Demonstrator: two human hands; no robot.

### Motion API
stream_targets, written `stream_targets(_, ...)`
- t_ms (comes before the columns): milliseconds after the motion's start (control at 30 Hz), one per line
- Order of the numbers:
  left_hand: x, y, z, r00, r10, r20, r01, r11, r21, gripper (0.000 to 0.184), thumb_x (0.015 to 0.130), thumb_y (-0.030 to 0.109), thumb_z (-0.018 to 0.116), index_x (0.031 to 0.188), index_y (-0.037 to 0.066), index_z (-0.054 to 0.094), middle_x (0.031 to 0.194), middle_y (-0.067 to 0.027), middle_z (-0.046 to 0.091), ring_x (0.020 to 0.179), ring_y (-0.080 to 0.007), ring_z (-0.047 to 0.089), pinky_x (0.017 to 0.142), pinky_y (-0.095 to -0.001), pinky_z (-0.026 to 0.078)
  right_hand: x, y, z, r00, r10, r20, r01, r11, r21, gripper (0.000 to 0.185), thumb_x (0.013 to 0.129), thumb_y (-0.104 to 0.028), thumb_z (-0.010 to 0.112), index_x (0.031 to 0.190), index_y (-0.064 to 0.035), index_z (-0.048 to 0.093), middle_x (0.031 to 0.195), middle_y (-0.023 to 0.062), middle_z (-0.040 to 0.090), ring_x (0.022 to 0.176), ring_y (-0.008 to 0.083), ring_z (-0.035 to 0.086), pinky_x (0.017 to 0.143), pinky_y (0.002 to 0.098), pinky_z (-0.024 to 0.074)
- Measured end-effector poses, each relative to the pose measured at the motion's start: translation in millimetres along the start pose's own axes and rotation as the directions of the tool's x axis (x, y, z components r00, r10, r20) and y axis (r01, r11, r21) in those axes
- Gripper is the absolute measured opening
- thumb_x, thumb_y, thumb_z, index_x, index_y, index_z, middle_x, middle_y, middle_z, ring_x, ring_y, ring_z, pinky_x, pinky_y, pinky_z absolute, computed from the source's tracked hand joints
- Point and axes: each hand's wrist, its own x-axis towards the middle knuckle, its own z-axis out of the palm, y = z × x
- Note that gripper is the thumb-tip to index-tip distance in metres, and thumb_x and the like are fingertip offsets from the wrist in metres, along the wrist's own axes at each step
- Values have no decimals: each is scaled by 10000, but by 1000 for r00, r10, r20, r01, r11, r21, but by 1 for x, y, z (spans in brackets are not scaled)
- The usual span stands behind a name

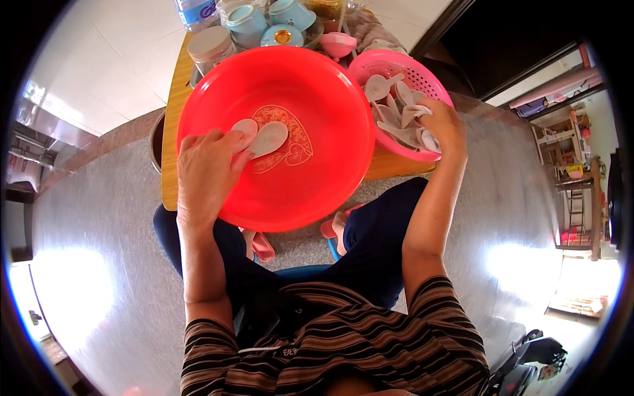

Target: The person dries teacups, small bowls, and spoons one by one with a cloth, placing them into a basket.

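Note:
My left hand point(210, 162) is closed on two white soup spoons point(270, 139), held by their handles over the left part of a large red basin point(323, 191). The spoon bowls point inward above the gold heart pattern on the basin's floor. My right hand point(446, 125) reaches into the pink colander point(432, 79) on the right. Its fingers are bunched round a white cloth point(415, 113), which hangs out on both sides of them. Several more white spoons point(378, 87) lie jumbled in the colander, some partly hidden by the cloth and fingers.
Both vessels rest on a wooden table point(170, 178), the basin jutting over its near edge towards my knees. Behind stand light-blue cups point(246, 25), a clear jar point(210, 46), a bottle point(196, 12) and a small pink dish point(338, 45). A dark pot point(157, 142) stands left of the table.

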Motion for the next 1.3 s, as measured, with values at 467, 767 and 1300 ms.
stream_targets(467, 3, 5, -6, 956, -2, -293, -15, 998, -55, 181, 869, 181, 634, 1009, 78, 681, 852, -120, 662, 777, -298, 636, 758, -381, 486, -3, -8, -23, 961, 48, -274, -40, 999, 35, 330, 766, -280, 644, 1073, -162, 673, 1015, 126, 695, 952, 343, 654, 786, 439, 509)
stream_targets(767, -9, 37, -17, 1000, -14, 12, 17, 455, -890, 322, 983, 248, 555, 1118, -31, 643, 818, -80, 663, 785, -170, 635, 734, -285, 508, -68, -101, -49, 865, -209, -456, 493, 518, 699, 300, 748, -52, 556, 1019, -17, 680, 862, 43, 703, 788, 111, 650, 717, 254, 511)
stream_targets(1300, -7, 44, 6, 989, -8, 148, 106, -658, -746, 342, 1019, 290, 419, 1135, -16, 518, 1123, -163, 593, 1046, -223, 585, 937, -340, 453, -121, -189, 2, 524, -647, -553, 850, 353, 392, 346, 600, -39, 812, 916, -65, 676, 866, 61, 667, 770, 216, 675, 646, 300, 535)
